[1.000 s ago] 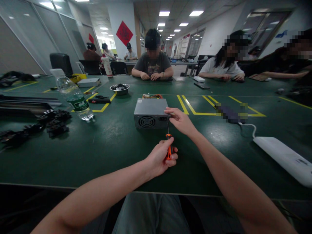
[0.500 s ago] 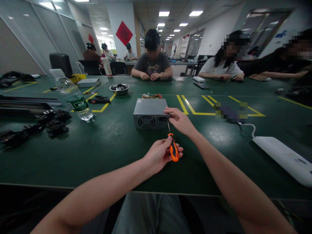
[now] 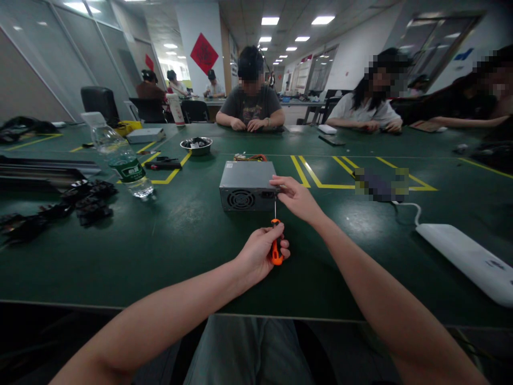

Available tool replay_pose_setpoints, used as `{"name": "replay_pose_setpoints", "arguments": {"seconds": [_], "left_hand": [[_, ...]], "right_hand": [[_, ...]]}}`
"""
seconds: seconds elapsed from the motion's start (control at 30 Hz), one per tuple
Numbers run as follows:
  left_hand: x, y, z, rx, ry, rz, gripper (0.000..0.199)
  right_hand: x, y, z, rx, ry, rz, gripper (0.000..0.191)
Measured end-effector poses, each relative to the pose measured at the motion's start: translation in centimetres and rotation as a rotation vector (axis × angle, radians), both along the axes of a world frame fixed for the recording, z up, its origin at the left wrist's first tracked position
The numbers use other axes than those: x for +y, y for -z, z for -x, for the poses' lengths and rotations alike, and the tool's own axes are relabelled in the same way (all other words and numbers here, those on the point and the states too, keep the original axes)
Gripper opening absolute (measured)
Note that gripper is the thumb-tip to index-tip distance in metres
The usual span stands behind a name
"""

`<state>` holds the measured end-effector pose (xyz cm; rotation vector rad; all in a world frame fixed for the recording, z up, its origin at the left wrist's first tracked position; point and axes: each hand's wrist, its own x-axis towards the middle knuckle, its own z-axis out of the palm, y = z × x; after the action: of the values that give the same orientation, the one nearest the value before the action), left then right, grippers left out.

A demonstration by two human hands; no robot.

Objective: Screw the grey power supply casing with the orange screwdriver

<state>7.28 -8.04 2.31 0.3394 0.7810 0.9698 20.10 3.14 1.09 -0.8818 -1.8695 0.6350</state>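
A grey metal power supply box (image 3: 248,175) with a round fan grille stands on the green table, coloured wires behind it. My left hand (image 3: 260,251) is closed around the orange and black handle of a screwdriver (image 3: 277,253). The screwdriver's thin shaft points away from me, its tip at the lower right of the box's front face. My right hand (image 3: 294,197) rests at the box's right front edge, thumb and fingers near the socket. Whether those fingertips pinch something small there is too fine to make out.
On the left stand a water bottle (image 3: 127,164), black cable parts (image 3: 90,206) and a metal bowl (image 3: 196,146). To the right lie a white power strip (image 3: 460,259) and a blurred dark device (image 3: 377,184). Several people sit beyond.
The screwdriver handle and the fingers of my left hand have shifted slightly left, and the shaft stands more upright in the view. My right hand and the box have hardly moved.
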Motion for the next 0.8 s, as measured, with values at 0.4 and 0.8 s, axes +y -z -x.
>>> {"name": "replay_pose_setpoints", "arguments": {"seconds": [0.4,0.8], "left_hand": [[0.07,0.05,0.33,-0.062,0.119,0.067,0.028],[0.08,0.37,0.39,0.032,0.145,0.024,0.028]], "right_hand": [[-0.12,-0.10,0.01,-0.010,0.007,0.003,0.039],[-0.16,-0.09,0.03,-0.002,0.008,0.007,0.039]]}}
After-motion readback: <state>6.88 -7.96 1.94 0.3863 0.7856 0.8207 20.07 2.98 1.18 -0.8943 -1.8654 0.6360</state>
